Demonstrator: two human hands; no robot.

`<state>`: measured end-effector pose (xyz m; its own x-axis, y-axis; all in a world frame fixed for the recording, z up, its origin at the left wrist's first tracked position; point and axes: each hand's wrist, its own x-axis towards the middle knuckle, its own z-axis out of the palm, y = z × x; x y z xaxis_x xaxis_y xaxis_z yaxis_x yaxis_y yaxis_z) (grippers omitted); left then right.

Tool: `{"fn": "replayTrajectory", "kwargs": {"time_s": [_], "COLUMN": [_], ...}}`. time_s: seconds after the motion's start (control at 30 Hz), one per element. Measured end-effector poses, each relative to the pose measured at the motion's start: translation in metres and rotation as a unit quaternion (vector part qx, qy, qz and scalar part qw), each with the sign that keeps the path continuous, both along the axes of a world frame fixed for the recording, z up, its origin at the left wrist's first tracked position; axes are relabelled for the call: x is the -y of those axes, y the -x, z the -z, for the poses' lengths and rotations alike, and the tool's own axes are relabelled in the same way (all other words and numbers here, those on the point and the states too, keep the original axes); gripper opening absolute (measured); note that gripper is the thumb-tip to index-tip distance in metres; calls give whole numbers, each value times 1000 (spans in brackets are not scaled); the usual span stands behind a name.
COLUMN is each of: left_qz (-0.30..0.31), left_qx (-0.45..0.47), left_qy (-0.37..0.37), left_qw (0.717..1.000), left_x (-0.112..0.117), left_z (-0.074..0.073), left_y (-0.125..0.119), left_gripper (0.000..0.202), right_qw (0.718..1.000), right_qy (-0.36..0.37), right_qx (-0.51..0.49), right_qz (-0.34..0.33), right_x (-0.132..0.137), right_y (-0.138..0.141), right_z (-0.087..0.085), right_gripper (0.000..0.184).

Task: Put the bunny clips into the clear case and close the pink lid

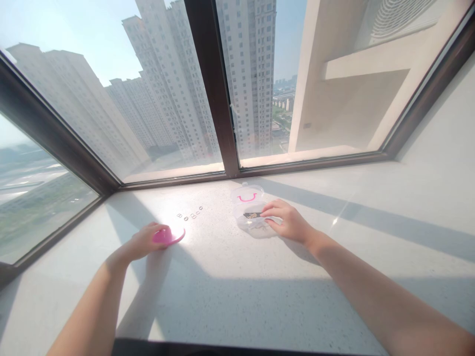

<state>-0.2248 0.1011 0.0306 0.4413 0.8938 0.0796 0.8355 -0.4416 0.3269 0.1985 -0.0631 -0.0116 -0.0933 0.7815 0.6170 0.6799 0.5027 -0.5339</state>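
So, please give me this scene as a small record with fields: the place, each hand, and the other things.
place: white speckled windowsill under large windows, tower blocks outside
left hand: lies on a pink disc-shaped item, fingers over its near edge
right hand: fingers at a clear plastic box, thumb and forefinger pinching a small dark piece over it
box lid: open, with a pink clasp
small metal rings: a loose row on the sill between the hands, untouched
light: strong sun, glare on the pink item

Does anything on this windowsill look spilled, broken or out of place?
Nothing looks damaged. A few small metal rings lie loose on the sill, outside the clear plastic box under the right hand. The left hand rests on a pink disc.
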Motion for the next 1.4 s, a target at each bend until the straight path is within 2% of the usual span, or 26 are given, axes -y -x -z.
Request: {"fn": "replayTrajectory", "kwargs": {"time_s": [0.1, 0.23, 0.33, 0.47, 0.6, 0.73, 0.8, 0.9, 1.0, 1.17, 1.2, 1.33, 1.4], "left_qz": [58, 97, 155, 237, 304, 240, 219, 215, 222, 190, 198, 289, 287], "left_qx": [-29, 30, 86, 146, 211, 242, 236, 240, 243, 270, 275, 241, 238], "left_qy": [38, 39, 17, -20, 26, 99, 90, 67, 74, 44, 29, -26, -30], "left_qw": [997, 994, 984, 960, 929, 935, 943, 944, 942, 943, 940, 926, 927], "left_x": [2, 14, 27, 51, 75, 84, 81, 73, 64, 56, 55, 55, 54], "left_z": [-3, -15, -25, -34, -33, -26, -25, -27, -31, -33, -33, -24, -15], "left_y": [4, -15, -54, -127, -189, -223, -231, -238, -245, -249, -246, -229, -220], "left_gripper": [41, 49, 50, 60, 40, 49, 47, 41, 39, 36, 40, 55, 54], "right_qw": [1000, 997, 994, 993, 993, 988, 987, 992, 991, 992, 991, 990, 991], "right_qy": [-23, -60, -77, -95, -102, -117, -119, -100, -97, -92, -86, -51, -34], "right_qx": [2, -12, -34, -49, -49, -82, -56, 43, 78, 38, 27, 7, 20], "right_qz": [13, 37, 62, 56, 20, 67, 88, 65, 44, 81, 96, 131, 126], "right_x": [1, 3, 4, 6, 7, 10, 11, 11, 7, -4, -6, -12, -12], "right_y": [1, 0, -2, 2, 13, 17, 13, 3, -5, -4, -3, 4, 7], "right_z": [-2, -4, -4, -7, -11, -14, -17, -23, -25, -17, -15, -6, -4], "right_gripper": [24, 30, 30, 42, 55, 64, 76, 87, 78, 63, 62, 58, 59]}}
